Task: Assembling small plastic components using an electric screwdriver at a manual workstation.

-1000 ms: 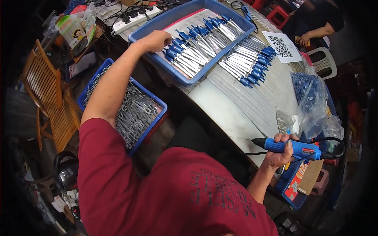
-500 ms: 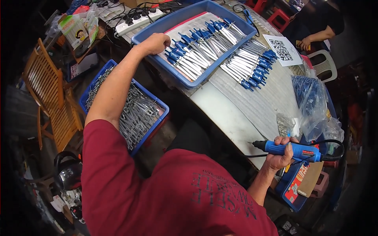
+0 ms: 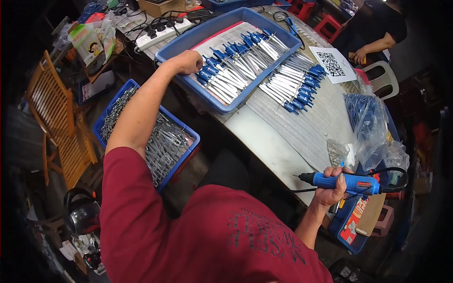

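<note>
The right hand [image 3: 333,189] is clamped around a blue, black-nosed power tool [image 3: 355,183]. Slim silvery rods [image 3: 231,78] with blue ends lie beside the left hand [image 3: 189,62], whose grip cannot be told.

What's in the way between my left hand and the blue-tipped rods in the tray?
Nothing visible. Your left hand is right at the near-left end of the row of blue-tipped rods, inside the tray's rim. Whether your fingertips touch them is hidden.
</note>
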A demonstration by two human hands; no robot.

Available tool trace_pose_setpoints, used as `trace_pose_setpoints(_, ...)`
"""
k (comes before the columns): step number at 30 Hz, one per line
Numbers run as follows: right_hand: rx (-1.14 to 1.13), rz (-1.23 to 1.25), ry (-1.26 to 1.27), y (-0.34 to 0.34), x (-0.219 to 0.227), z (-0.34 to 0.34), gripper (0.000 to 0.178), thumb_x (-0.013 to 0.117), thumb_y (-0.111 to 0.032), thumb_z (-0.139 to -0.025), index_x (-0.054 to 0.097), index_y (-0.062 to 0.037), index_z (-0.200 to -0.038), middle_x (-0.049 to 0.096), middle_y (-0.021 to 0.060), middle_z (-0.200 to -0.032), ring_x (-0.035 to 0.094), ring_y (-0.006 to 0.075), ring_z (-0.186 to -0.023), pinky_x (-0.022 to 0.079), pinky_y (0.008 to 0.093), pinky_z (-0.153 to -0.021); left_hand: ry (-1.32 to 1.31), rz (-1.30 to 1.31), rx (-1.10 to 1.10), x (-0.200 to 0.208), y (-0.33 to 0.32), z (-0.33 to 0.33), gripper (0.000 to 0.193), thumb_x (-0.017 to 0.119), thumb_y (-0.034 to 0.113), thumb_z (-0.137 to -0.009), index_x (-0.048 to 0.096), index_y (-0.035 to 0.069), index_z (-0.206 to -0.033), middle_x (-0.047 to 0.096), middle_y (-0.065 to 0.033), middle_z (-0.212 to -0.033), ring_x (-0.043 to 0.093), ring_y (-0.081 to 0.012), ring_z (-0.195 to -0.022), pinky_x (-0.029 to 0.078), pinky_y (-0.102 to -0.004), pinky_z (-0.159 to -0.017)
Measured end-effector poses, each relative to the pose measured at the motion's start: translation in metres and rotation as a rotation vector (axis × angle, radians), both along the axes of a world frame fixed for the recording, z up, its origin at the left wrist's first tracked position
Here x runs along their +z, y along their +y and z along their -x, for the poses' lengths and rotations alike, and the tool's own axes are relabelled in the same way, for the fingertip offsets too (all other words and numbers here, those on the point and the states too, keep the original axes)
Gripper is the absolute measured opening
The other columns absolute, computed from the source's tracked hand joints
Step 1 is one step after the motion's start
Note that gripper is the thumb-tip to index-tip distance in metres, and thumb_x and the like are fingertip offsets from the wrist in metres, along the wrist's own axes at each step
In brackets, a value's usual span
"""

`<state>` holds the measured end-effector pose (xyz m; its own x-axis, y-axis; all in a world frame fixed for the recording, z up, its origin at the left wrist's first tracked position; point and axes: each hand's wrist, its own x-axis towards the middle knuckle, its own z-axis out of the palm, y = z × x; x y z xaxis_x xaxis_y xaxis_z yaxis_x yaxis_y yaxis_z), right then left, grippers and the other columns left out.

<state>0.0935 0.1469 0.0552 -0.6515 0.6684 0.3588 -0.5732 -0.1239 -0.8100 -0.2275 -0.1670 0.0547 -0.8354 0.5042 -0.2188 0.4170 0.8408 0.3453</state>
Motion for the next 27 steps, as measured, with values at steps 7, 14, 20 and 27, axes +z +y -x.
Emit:
trace_pose_setpoints(7, 0.006, 0.002, 0.0, 0.001, -0.002, -0.002, 0.029, 0.051, -0.012, -0.069, 0.042, -0.0017, -0.095, 0.045, 0.0074, -0.068, 0.043, 0.0165, -0.058, 0.037, 0.0266, -0.055, 0.012, -0.013, -0.026, -0.001, 0.0, 0.001, 0.014, 0.058, 0.003, -0.059, 0.059, 0.004, -0.073, 0.059, -0.0099, -0.071, 0.056, -0.0208, -0.07, 0.043, -0.0294, -0.062)
trace_pose_setpoints(14, 0.008, -0.003, 0.017, 0.002, -0.005, -0.003, 0.029, 0.05, -0.011, -0.069, 0.042, -0.0015, -0.095, 0.044, 0.008, -0.068, 0.043, 0.0168, -0.058, 0.038, 0.0269, -0.055, 0.002, -0.046, -0.035, -0.003, -0.001, 0.002, 0.015, 0.057, 0.001, -0.058, 0.059, 0.004, -0.074, 0.059, -0.0104, -0.07, 0.056, -0.0202, -0.069, 0.043, -0.0289, -0.061)
trace_pose_setpoints(20, -0.046, -0.018, 0.019, 0.002, -0.005, -0.005, 0.029, 0.05, -0.01, -0.069, 0.042, -0.0013, -0.095, 0.044, 0.0087, -0.068, 0.043, 0.0166, -0.058, 0.038, 0.0271, -0.055, 0.154, 0.005, -0.104, -0.006, -0.001, 0.003, 0.015, 0.055, 0.006, -0.06, 0.059, 0.003, -0.074, 0.058, -0.0143, -0.074, 0.056, -0.0251, -0.072, 0.043, -0.031, -0.064)
trace_pose_setpoints(27, -0.14, 0.036, 0.01, -0.005, -0.001, 0.003, 0.028, 0.051, -0.009, -0.066, 0.043, -0.0008, -0.091, 0.043, 0.0088, -0.067, 0.042, 0.0163, -0.057, 0.038, 0.027, -0.052, 0.476, -0.29, -0.027, 0.021, 0.031, -0.021, 0.01, 0.048, 0.008, -0.068, 0.054, 0.001, -0.074, 0.054, -0.0177, -0.072, 0.053, -0.0312, -0.072, 0.041, -0.0365, -0.063)
